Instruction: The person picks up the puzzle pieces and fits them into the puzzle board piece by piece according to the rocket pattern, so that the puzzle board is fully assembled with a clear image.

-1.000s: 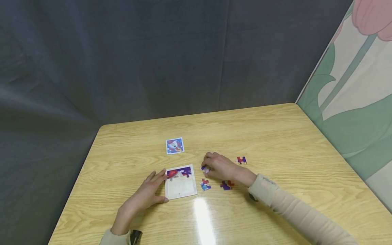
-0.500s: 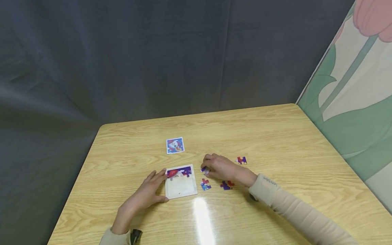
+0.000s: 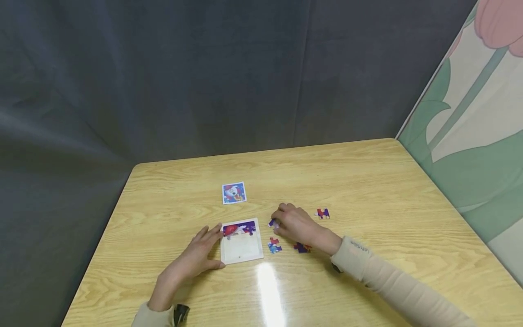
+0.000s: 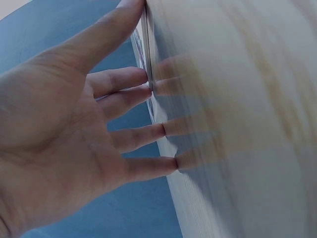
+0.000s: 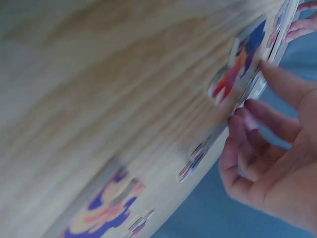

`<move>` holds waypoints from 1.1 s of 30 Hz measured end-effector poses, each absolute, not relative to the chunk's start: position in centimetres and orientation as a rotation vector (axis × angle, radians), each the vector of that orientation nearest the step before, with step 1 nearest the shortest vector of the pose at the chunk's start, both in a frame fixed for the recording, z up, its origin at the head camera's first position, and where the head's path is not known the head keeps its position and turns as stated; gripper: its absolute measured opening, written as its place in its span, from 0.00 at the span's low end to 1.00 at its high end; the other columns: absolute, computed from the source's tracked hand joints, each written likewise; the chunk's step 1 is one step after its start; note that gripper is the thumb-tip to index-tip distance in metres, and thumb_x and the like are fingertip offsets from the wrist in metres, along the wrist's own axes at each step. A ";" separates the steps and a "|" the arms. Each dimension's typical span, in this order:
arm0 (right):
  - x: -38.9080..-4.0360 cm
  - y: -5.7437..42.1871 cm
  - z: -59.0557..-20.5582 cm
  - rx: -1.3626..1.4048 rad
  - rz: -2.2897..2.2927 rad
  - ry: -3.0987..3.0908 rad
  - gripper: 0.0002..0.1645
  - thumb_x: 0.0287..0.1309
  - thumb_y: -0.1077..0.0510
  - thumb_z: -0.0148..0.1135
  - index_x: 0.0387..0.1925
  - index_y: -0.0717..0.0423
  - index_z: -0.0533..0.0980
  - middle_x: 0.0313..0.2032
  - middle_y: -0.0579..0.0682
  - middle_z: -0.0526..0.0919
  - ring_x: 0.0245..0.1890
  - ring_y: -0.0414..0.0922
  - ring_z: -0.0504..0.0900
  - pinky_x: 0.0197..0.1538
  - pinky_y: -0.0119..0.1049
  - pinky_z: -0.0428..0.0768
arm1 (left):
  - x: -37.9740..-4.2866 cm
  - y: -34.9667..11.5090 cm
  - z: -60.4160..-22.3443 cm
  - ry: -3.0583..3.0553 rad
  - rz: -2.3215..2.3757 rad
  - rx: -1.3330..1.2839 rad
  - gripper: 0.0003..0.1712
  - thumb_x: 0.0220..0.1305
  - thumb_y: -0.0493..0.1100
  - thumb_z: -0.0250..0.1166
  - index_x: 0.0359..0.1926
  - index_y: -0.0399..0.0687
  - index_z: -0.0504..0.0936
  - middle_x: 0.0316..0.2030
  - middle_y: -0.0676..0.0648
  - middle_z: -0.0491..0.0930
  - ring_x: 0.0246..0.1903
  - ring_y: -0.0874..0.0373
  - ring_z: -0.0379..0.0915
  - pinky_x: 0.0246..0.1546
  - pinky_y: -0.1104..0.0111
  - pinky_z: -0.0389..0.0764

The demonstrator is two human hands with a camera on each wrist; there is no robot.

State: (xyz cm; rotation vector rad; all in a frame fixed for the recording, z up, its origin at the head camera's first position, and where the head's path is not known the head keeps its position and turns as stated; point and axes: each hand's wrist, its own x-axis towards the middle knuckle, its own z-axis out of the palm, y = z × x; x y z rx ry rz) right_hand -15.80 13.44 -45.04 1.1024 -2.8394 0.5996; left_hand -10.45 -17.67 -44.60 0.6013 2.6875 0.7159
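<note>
My left hand (image 3: 197, 254) lies at the left side of a white puzzle tray (image 3: 242, 261). Its fingers are extended, with fingertips along the tray's edge and the thumb by the near left corner. The left wrist view shows the same straight fingers (image 4: 143, 139) low at the tabletop. The tray's top row holds a printed strip (image 3: 239, 228) in red, white and purple. Right of the tray, my right hand (image 3: 297, 225) pinches a purple and white puzzle piece (image 3: 272, 223), mostly hidden beneath curled fingers. In the right wrist view thumb and fingers (image 5: 257, 111) close in at table level.
A red and blue puzzle piece (image 3: 274, 245) lies between tray and right hand. Purple and red pieces (image 3: 302, 248) sit under the right wrist, and another piece (image 3: 323, 213) lies farther right. A small picture card (image 3: 234, 193) rests behind the tray. A dark curtain (image 3: 216, 81) hangs behind the table.
My right hand has shifted very slightly at the purple and white piece. My left hand keeps its place by the tray.
</note>
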 end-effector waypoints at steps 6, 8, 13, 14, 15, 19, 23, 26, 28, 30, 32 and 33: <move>-15.6 13.0 -45.0 1.015 0.555 -2.820 0.13 0.53 0.61 0.70 0.41 0.62 0.82 0.31 0.51 0.78 0.30 0.44 0.75 0.26 0.30 0.74 | -10.5 -17.7 -44.4 2.682 0.717 0.588 0.45 0.51 0.47 0.74 0.67 0.36 0.66 0.73 0.41 0.52 0.71 0.33 0.40 0.67 0.39 0.50; -15.7 13.0 -45.0 1.028 0.582 -2.826 0.14 0.51 0.62 0.70 0.41 0.63 0.82 0.31 0.50 0.78 0.29 0.43 0.74 0.27 0.28 0.73 | -10.5 -17.7 -44.4 2.683 0.716 0.588 0.45 0.51 0.47 0.74 0.67 0.36 0.66 0.73 0.41 0.52 0.71 0.33 0.40 0.67 0.39 0.50; -15.9 12.9 -45.1 1.060 0.656 -2.835 0.15 0.46 0.63 0.70 0.40 0.63 0.82 0.30 0.49 0.78 0.29 0.42 0.73 0.28 0.27 0.73 | -10.4 -17.7 -44.4 2.685 0.725 0.599 0.45 0.51 0.47 0.74 0.66 0.35 0.67 0.73 0.40 0.53 0.70 0.32 0.41 0.67 0.39 0.50; -15.9 12.8 -45.1 1.065 0.666 -2.831 0.16 0.46 0.63 0.70 0.40 0.62 0.82 0.30 0.49 0.79 0.29 0.42 0.73 0.28 0.27 0.73 | -10.4 -17.7 -44.4 2.685 0.729 0.602 0.45 0.51 0.47 0.74 0.66 0.34 0.67 0.73 0.40 0.53 0.70 0.32 0.41 0.67 0.38 0.50; -16.0 12.7 -45.2 1.072 0.677 -2.821 0.16 0.45 0.63 0.71 0.40 0.62 0.82 0.31 0.49 0.79 0.29 0.41 0.73 0.28 0.27 0.74 | -10.4 -17.7 -44.4 2.686 0.732 0.607 0.45 0.51 0.47 0.74 0.66 0.34 0.67 0.72 0.39 0.53 0.70 0.32 0.41 0.66 0.38 0.51; -15.9 11.9 -45.2 1.112 0.682 -2.771 0.17 0.46 0.60 0.71 0.41 0.60 0.82 0.31 0.48 0.79 0.30 0.40 0.73 0.28 0.26 0.73 | -10.5 -17.7 -44.4 2.691 0.728 0.618 0.45 0.50 0.47 0.74 0.66 0.34 0.66 0.72 0.39 0.53 0.70 0.32 0.42 0.66 0.38 0.51; -15.9 10.9 -45.1 1.198 0.653 -2.702 0.17 0.47 0.59 0.71 0.41 0.60 0.83 0.31 0.49 0.80 0.29 0.40 0.73 0.27 0.27 0.73 | -10.5 -17.8 -44.5 2.691 0.713 0.617 0.45 0.51 0.47 0.74 0.67 0.34 0.66 0.73 0.40 0.52 0.71 0.32 0.41 0.66 0.38 0.50; -15.9 10.0 -45.0 1.267 0.653 -2.675 0.16 0.47 0.60 0.70 0.40 0.61 0.83 0.31 0.50 0.80 0.28 0.41 0.73 0.28 0.29 0.73 | -10.4 -17.7 -44.4 2.689 0.715 0.621 0.45 0.51 0.47 0.74 0.67 0.34 0.66 0.73 0.40 0.52 0.70 0.32 0.41 0.66 0.37 0.50; -15.9 9.3 -44.9 1.296 0.645 -2.682 0.16 0.47 0.60 0.70 0.40 0.61 0.83 0.32 0.50 0.81 0.29 0.41 0.74 0.29 0.29 0.74 | -10.4 -17.7 -44.4 2.688 0.717 0.624 0.45 0.51 0.47 0.74 0.66 0.34 0.66 0.73 0.39 0.53 0.70 0.32 0.41 0.65 0.37 0.51; -15.8 8.6 -44.7 1.319 0.620 -2.704 0.16 0.47 0.59 0.71 0.41 0.60 0.83 0.33 0.49 0.81 0.30 0.41 0.75 0.32 0.29 0.76 | -10.4 -17.7 -44.3 2.690 0.722 0.629 0.44 0.51 0.47 0.74 0.66 0.34 0.67 0.72 0.39 0.54 0.70 0.31 0.42 0.65 0.36 0.51; -15.8 7.7 -44.5 1.340 0.576 -2.731 0.17 0.48 0.58 0.71 0.42 0.59 0.83 0.34 0.48 0.81 0.31 0.40 0.75 0.34 0.30 0.77 | -10.4 -17.7 -44.3 2.692 0.726 0.632 0.44 0.51 0.47 0.74 0.66 0.33 0.67 0.72 0.39 0.54 0.70 0.31 0.42 0.65 0.36 0.52; -15.8 7.3 -44.4 1.349 0.552 -2.747 0.17 0.48 0.57 0.71 0.42 0.58 0.83 0.34 0.48 0.81 0.32 0.40 0.75 0.35 0.30 0.77 | -10.4 -17.7 -44.3 2.690 0.728 0.630 0.44 0.51 0.47 0.74 0.66 0.33 0.67 0.72 0.39 0.54 0.70 0.31 0.42 0.65 0.36 0.52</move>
